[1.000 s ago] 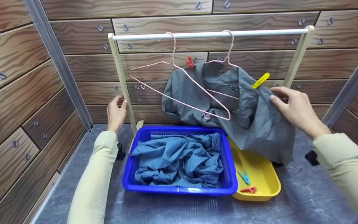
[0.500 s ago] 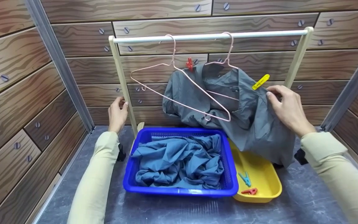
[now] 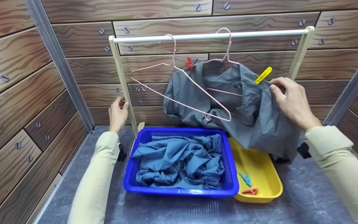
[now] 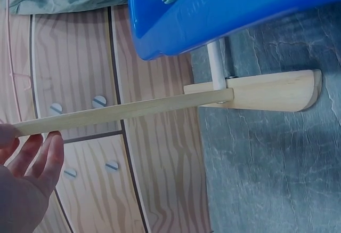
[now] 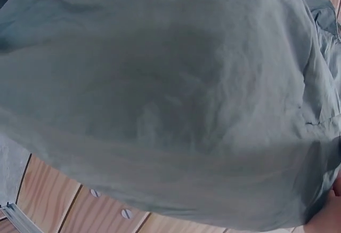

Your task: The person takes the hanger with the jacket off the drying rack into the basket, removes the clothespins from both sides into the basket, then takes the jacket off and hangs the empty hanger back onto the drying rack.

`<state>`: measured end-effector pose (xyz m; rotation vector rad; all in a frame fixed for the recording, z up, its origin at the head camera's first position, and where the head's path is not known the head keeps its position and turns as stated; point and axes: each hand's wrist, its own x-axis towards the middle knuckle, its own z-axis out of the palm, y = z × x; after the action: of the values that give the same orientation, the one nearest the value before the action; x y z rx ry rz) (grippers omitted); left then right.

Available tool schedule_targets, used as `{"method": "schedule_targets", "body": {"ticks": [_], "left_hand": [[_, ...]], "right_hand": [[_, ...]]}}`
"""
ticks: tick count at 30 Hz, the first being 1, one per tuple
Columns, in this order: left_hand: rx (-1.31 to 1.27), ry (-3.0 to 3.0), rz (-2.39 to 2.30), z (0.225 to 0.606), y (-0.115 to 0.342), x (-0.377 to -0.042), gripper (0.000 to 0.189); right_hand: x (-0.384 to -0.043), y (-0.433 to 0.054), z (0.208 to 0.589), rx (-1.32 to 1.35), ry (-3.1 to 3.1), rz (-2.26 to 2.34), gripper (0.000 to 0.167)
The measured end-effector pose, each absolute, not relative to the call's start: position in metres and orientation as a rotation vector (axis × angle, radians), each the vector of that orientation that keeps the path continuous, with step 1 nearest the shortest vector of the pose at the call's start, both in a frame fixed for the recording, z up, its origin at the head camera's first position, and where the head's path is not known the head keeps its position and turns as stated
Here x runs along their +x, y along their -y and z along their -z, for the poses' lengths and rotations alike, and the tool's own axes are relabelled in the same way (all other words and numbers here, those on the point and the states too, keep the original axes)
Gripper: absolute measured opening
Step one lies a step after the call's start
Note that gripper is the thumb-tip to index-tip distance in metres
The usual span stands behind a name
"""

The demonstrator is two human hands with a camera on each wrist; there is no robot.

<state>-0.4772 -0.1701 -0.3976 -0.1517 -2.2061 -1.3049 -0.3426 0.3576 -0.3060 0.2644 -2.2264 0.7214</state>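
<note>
My right hand (image 3: pixel 294 99) pinches the shoulder of a grey shirt (image 3: pixel 266 124), just right of a yellow clothespin (image 3: pixel 263 75) clipped on it. The shirt hangs from a pink wire hanger (image 3: pixel 228 46), and a red clothespin (image 3: pixel 189 63) grips its other shoulder. Grey cloth fills most of the right wrist view. My left hand (image 3: pixel 118 115) holds the left wooden post (image 3: pixel 123 79) of the clothes rack; the left wrist view shows fingers (image 4: pixel 50 155) against that post. A bare pink hanger (image 3: pixel 154 91) hangs left of the shirt, partly in front of it.
A blue basket (image 3: pixel 180 192) with a crumpled blue garment (image 3: pixel 179 161) stands before the rack. Right of it, partly under the shirt, is a yellow tray (image 3: pixel 277 186) holding a teal clothespin (image 3: pixel 245 179) and a red clothespin (image 3: pixel 250 191). Wood-patterned walls surround the grey floor.
After shifting left a little, my right hand has lifted the shirt's shoulder up and right. The shirt's hanger hook has risen above the bar. The left hand stays on the post.
</note>
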Motion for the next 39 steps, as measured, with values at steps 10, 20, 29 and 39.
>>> {"method": "schedule_targets", "body": {"ticks": [10,20,29,39], "left_hand": [[-0.152,2.208,1.306,0.397,0.17,-0.476,0.022],[-0.146,2.222,1.313,0.397,0.171,-0.475,0.022],[-0.132,2.209,1.32,0.396,0.169,-0.472,0.021],[-0.096,2.098,1.35,0.395,0.15,-0.46,0.032]], "right_hand": [[-0.332,-0.379,0.297,0.205,2.2,-0.725,0.023],[-0.32,-0.412,0.312,0.165,2.186,-0.775,0.021],[-0.309,-0.433,0.322,0.153,2.188,-0.836,0.021],[-0.297,-0.449,0.338,0.125,2.22,-0.85,0.023]]}}
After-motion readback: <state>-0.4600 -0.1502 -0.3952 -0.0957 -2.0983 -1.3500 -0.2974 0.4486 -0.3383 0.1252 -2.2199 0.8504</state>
